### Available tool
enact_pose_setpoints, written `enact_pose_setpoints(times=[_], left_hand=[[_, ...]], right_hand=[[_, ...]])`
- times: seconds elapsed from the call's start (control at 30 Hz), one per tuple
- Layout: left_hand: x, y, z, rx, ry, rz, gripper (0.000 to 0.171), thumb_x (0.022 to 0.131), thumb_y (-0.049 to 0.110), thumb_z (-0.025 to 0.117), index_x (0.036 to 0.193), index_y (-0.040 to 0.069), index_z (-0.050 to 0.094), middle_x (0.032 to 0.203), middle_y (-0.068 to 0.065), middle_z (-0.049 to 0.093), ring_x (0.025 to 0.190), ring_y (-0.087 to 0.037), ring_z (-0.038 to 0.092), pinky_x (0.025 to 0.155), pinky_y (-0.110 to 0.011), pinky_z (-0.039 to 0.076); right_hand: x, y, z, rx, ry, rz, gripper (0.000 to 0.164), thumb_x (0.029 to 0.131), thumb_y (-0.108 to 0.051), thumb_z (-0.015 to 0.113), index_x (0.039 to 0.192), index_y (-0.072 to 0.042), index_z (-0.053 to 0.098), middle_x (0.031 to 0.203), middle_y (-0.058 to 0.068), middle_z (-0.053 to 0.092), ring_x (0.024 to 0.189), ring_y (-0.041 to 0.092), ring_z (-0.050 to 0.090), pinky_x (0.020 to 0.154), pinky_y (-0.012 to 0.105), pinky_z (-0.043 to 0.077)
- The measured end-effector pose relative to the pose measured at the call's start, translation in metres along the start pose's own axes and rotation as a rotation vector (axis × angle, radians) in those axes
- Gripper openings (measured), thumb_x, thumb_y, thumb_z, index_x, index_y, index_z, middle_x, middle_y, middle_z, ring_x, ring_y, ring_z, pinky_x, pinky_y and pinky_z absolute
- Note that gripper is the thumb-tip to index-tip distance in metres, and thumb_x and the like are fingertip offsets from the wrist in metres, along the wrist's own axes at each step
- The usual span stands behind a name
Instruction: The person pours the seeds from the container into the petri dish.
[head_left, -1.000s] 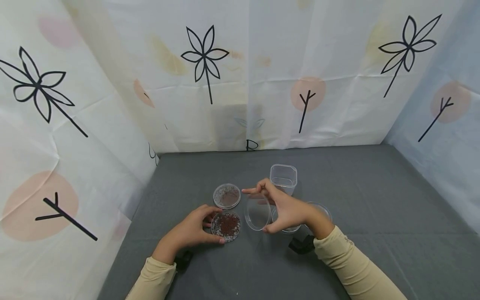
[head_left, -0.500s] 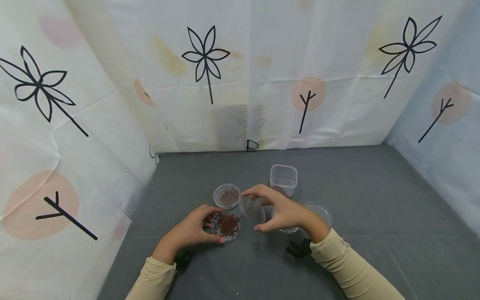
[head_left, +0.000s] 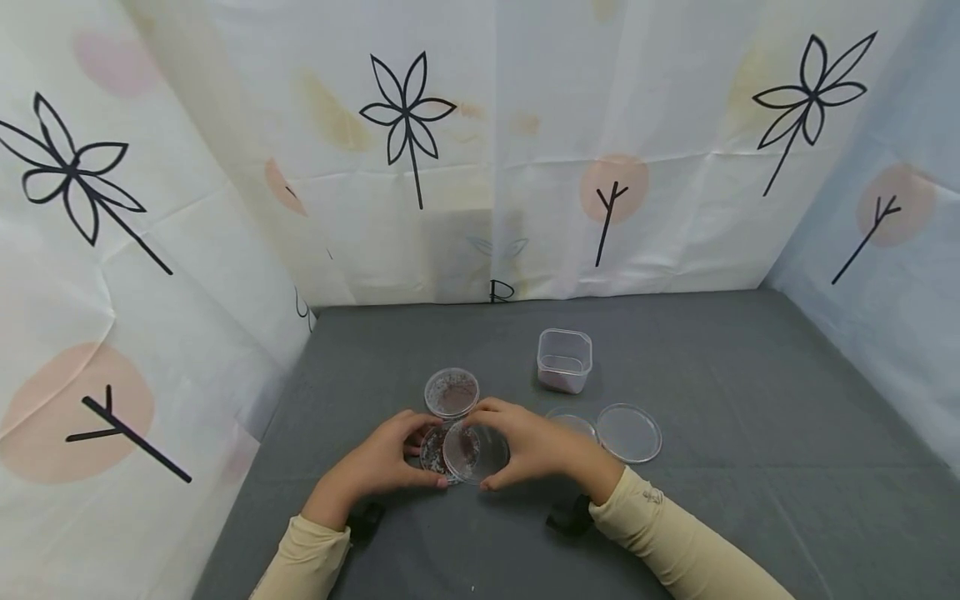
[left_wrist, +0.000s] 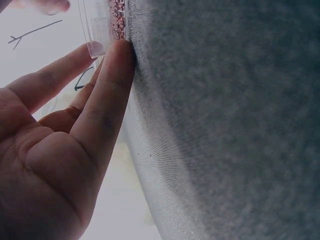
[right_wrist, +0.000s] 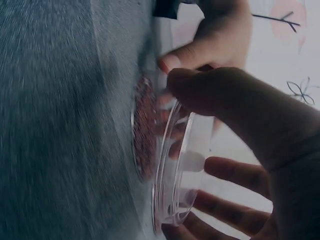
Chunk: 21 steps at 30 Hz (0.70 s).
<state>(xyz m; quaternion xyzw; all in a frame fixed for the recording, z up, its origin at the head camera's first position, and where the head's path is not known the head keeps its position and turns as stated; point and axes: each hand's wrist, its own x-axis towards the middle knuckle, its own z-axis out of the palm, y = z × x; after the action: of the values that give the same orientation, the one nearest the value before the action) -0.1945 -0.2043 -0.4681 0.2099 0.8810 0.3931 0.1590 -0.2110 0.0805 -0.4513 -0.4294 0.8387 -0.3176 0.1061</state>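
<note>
Grain dish: the round dish of reddish-brown grains [head_left: 432, 454] lies flat on the grey table [head_left: 720, 500], low centre of the head frame, its right part seen through a clear lid.
Clear lid: the lid [head_left: 489, 457] is raised above the dish and offset toward the right of the frame, overlapping only part of it; a gap shows in the right wrist view, where it looks slightly tilted.
Axis: both are round, so the lid's tilt and sideways offset matter more than any length.
Left hand: the left hand [head_left: 381, 463], nearest the dish, curves thumb and fingers around its left side, touching the rim.
Right hand: the right hand [head_left: 536, 446] spreads thumb and fingers as wide as the lid, gripping its edge from the right.
Other dish: a second grain dish [head_left: 452, 393] stands just above the first in the frame.
Tub: the square tub [head_left: 564, 362] stands farther up and right.
</note>
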Motion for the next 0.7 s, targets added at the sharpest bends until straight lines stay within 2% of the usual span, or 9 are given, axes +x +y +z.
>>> enact_pose_setpoints(times=[0.2, 0.37, 0.5, 0.7], left_hand=[[0.000, -0.002, -0.001, -0.002, -0.004, 0.024, 0.086, 0.077, 0.037, 0.098, 0.148, 0.009, 0.059, 0.122, -0.007, 0.059, 0.113, -0.019, 0.062, 0.098, -0.034, 0.060], [-0.001, -0.003, -0.001, -0.005, -0.005, 0.028, 0.088, 0.074, 0.037, 0.100, 0.148, 0.011, 0.059, 0.121, -0.006, 0.058, 0.113, -0.019, 0.062, 0.099, -0.034, 0.059], [-0.001, -0.003, -0.001, -0.013, -0.007, 0.029, 0.091, 0.072, 0.036, 0.102, 0.148, 0.012, 0.059, 0.121, -0.006, 0.058, 0.114, -0.019, 0.063, 0.100, -0.033, 0.059], [-0.002, -0.003, -0.002, -0.035, -0.010, 0.034, 0.088, 0.073, 0.031, 0.101, 0.147, 0.009, 0.058, 0.122, -0.008, 0.058, 0.115, -0.021, 0.063, 0.100, -0.033, 0.059]], right_hand=[[0.011, -0.004, 0.010, -0.087, -0.009, 0.004, 0.073, 0.077, -0.031, 0.097, 0.139, -0.011, 0.064, 0.139, 0.004, 0.058, 0.124, 0.019, 0.059, 0.106, 0.034, 0.053], [0.019, -0.008, 0.014, -0.141, -0.017, 0.013, 0.067, 0.080, -0.035, 0.095, 0.137, -0.014, 0.066, 0.133, 0.002, 0.060, 0.114, 0.017, 0.060, 0.096, 0.028, 0.054], [0.024, -0.011, 0.015, -0.156, -0.012, -0.002, 0.068, 0.080, -0.035, 0.096, 0.137, -0.013, 0.067, 0.133, 0.003, 0.061, 0.112, 0.019, 0.061, 0.094, 0.028, 0.055], [0.030, -0.012, 0.018, -0.199, -0.021, 0.015, 0.071, 0.081, -0.040, 0.095, 0.142, -0.015, 0.067, 0.140, 0.006, 0.059, 0.118, 0.017, 0.059, 0.100, 0.033, 0.055]])
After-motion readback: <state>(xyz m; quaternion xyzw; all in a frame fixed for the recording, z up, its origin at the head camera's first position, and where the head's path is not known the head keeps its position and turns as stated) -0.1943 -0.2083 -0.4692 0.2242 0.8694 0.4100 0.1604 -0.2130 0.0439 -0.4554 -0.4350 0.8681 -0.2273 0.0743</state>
